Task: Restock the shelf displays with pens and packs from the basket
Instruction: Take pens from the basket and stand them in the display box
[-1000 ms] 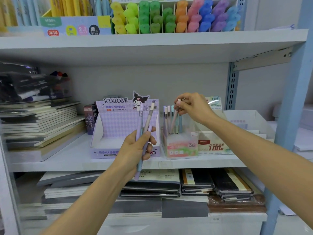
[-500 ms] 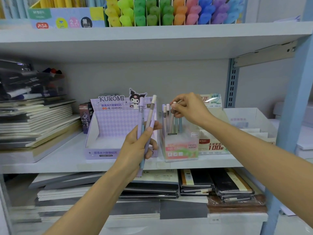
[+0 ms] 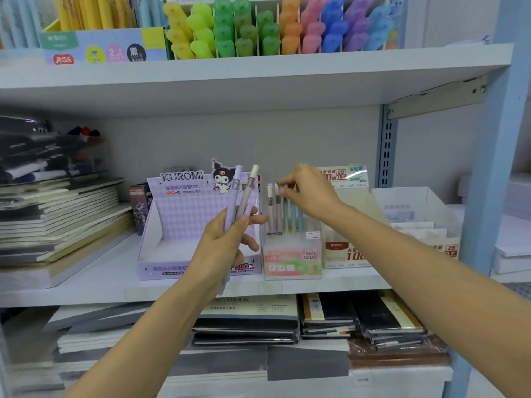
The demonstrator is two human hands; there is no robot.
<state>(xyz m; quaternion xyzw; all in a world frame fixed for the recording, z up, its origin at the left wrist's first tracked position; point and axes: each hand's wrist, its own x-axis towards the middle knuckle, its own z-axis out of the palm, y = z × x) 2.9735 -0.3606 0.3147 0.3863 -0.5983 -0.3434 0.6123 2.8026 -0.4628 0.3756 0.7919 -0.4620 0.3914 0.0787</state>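
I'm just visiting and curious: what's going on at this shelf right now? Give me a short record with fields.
Setting: stationery shelf in a shop
Left hand: holds two pens upright, one lilac, one beige
Right hand: fingertips at the tops of the pens standing in the Fruit Soda box
Left of that box: Kuromi display box, tray looks almost empty
Shelf above: highlighters in colour rows
Shelf below: stacked notebooks
Basket: not in view
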